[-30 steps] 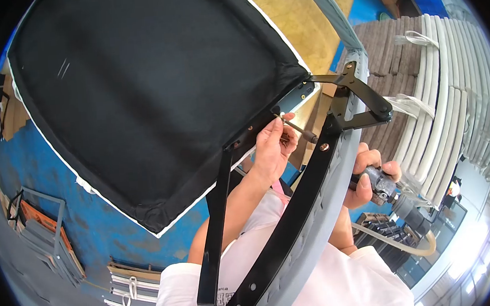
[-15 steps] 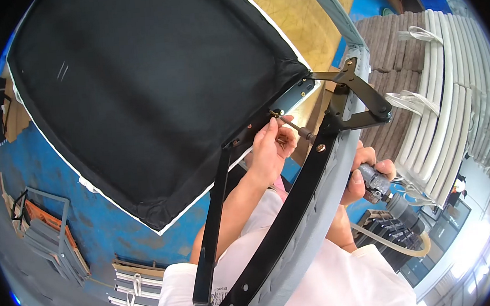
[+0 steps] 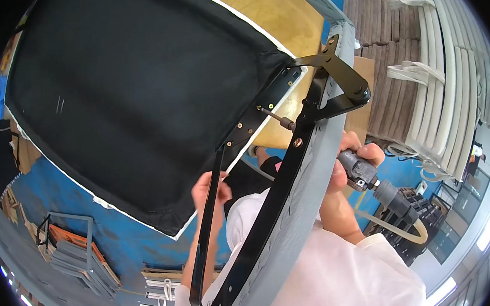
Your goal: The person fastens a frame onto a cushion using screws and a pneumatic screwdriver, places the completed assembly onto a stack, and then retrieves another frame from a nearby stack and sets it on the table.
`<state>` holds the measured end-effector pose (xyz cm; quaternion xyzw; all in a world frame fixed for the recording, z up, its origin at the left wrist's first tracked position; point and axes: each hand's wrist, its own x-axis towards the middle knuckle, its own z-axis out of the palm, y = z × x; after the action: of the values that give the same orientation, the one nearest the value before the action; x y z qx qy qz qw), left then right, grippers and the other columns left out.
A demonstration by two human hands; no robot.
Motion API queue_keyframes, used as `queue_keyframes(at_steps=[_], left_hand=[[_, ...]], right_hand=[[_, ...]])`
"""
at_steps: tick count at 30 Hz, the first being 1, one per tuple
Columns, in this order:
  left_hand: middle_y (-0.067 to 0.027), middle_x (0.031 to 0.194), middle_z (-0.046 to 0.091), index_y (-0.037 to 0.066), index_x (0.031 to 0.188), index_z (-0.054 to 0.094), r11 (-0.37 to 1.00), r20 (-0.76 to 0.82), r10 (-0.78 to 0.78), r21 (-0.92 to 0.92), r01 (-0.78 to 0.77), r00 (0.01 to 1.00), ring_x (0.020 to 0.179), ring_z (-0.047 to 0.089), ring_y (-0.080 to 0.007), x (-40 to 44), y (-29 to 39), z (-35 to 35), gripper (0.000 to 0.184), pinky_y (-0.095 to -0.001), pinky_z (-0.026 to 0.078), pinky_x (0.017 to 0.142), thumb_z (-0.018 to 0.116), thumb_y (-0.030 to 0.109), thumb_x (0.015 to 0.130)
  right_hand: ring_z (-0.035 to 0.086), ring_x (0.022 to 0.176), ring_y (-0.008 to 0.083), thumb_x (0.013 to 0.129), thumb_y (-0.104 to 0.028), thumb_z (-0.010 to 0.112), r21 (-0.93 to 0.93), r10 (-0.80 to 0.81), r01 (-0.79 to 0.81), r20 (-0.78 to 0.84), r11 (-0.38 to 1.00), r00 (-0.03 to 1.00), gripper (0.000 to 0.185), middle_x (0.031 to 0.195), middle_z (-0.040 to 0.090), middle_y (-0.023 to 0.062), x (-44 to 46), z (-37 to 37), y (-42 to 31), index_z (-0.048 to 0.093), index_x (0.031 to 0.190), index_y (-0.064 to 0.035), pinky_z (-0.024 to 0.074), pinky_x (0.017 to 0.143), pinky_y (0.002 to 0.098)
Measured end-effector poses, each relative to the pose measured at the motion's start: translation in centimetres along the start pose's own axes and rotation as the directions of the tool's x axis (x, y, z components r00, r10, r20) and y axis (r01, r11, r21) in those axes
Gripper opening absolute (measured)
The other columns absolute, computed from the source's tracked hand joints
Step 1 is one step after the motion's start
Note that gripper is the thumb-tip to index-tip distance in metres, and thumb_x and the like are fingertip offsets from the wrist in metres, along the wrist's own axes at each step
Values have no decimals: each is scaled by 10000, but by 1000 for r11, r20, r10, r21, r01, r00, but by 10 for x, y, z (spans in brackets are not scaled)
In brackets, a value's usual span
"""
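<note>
My right hand (image 3: 356, 159) is wrapped around an air screwdriver (image 3: 360, 173) behind the grey padded frame (image 3: 309, 174). The driver's bit (image 3: 271, 114) crosses past the frame and its tip meets a screw (image 3: 259, 107) on the black metal bracket (image 3: 248, 121) along the black-covered cushion panel (image 3: 133, 98). My left hand (image 3: 205, 191) is at the panel's lower edge, partly behind a black metal bar (image 3: 208, 229). Its fingers are curled; the screws seen in them a moment earlier are now hidden. A black hinge (image 3: 342, 81) joins frame and bracket.
Bundled stacks of grey and white padded pieces (image 3: 422, 84) stand at the right. A pale hose (image 3: 395, 230) loops from the driver. The panel lies over a yellowish tabletop (image 3: 257, 4). More frames (image 3: 81, 250) lean at lower left on the blue floor (image 3: 134, 195).
My left hand has left the bit tip and moved down and left to the panel's edge. My right hand still holds the driver with the bit at the bracket. The whole view has shifted slightly.
</note>
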<state>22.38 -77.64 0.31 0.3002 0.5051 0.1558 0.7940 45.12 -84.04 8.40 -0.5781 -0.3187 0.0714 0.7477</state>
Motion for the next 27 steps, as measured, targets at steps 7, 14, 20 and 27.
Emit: queue_keyframes(at_steps=[7,14,20,27], left_hand=[[61,603,468,-2,992,651,881,50,270,391,-268,961,503,368,-4,53,83,0,158,-202,280,456,579,126,934],[-131,628,597,40,934,625,101,593,38,798,-594,804,636,605,-322,122,109,64,398,-397,452,601,648,428,848],[-158,671,606,32,864,617,7,710,14,704,-710,704,689,607,-340,128,107,75,290,-414,470,640,562,316,893],[-156,883,660,38,1061,619,-70,821,302,526,-847,485,827,637,-260,162,69,55,365,-346,480,737,517,371,951]], right_hand=[[586,666,189,820,-105,677,147,-80,92,-82,985,993,479,721,579,89,-3,11,9,297,1107,-155,510,702,371],[544,650,160,754,-117,730,144,-237,297,-330,944,914,554,736,529,84,-16,29,34,320,1126,-137,504,687,333],[526,591,181,756,-18,577,259,-45,174,-438,950,898,407,682,528,97,17,7,16,361,1094,-94,484,618,375],[526,590,200,760,13,555,350,2,420,-770,837,638,381,664,517,84,-56,-57,-41,384,1079,-109,488,607,417]])
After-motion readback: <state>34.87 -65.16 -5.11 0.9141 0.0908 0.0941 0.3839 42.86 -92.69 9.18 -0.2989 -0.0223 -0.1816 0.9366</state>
